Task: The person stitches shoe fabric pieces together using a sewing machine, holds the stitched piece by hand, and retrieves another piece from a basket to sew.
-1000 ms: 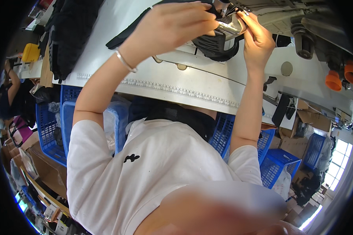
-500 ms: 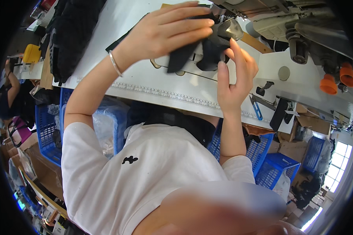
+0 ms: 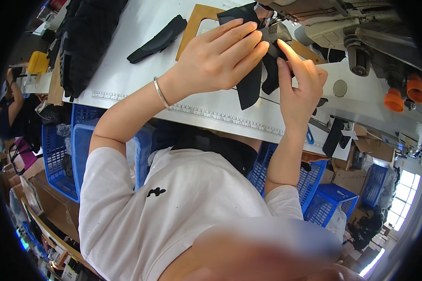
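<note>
My left hand point(image 3: 220, 58) lies flat with fingers stretched over a black fabric piece point(image 3: 249, 86) on the white sewing table point(image 3: 126, 70), pressing it down under the head of the sewing machine point(image 3: 323, 18). My right hand point(image 3: 300, 86) stands beside it, fingers pinching the right edge of the same black piece. A thin silver bracelet point(image 3: 162, 92) circles my left wrist. Part of the fabric is hidden beneath my left palm.
A tan cardboard template point(image 3: 194, 21) and a loose black shaped piece point(image 3: 157, 40) lie further back on the table. A pile of black fabric point(image 3: 87, 42) sits at the left. Blue plastic baskets point(image 3: 61, 154) stand below the table edge. Orange thread cones point(image 3: 405, 91) are at the right. Another person point(image 3: 9, 103) sits far left.
The black piece has come down from being held up near the machine to lying on the table. My left hand flattened over it; my right hand shifted to its right edge.
</note>
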The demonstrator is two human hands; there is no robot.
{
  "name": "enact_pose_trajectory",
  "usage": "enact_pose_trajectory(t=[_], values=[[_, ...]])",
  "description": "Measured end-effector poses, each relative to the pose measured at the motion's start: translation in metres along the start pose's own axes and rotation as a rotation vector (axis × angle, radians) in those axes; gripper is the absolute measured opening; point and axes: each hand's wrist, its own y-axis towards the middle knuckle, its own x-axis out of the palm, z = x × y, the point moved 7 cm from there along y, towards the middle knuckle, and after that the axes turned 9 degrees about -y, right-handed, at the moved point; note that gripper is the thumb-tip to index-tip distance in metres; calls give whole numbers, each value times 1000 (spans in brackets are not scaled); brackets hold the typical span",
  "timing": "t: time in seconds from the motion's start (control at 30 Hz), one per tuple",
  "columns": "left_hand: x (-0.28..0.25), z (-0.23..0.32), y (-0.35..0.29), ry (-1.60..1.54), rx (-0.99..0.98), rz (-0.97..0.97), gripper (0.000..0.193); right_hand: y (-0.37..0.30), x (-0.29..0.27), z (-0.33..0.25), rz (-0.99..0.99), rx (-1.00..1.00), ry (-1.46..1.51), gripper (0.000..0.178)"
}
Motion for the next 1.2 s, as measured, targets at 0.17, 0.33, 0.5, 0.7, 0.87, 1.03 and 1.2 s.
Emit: enact_pose_trajectory(t=[0.17, 0.33, 0.5, 0.7, 0.87, 1.03, 1.2], values=[[1, 2, -2, 26, -8, 18, 30, -2, 5, 3, -7, 27, 32, 30], [2, 2, -4, 29, -21, 34, 29, -1, 5, 3, -22, 30, 35, 30], [4, 3, -5, 43, -23, 57, 27, -1, 8, 9, -70, 109, 170, 32], [2, 2, -2, 25, -18, 46, 26, -4, 17, 21, -93, 166, 321, 34], [-9, -28, 2, -284, -434, 173, 26, -10, 24, 28, -103, 275, 389, 35], [-1, -9, -5, -171, -157, 106, 27, -9, 26, 26, -155, 308, 496, 34], [1, 0, 0, -60, -72, 76, 25, -11, 25, 23, -132, 308, 474, 36]])
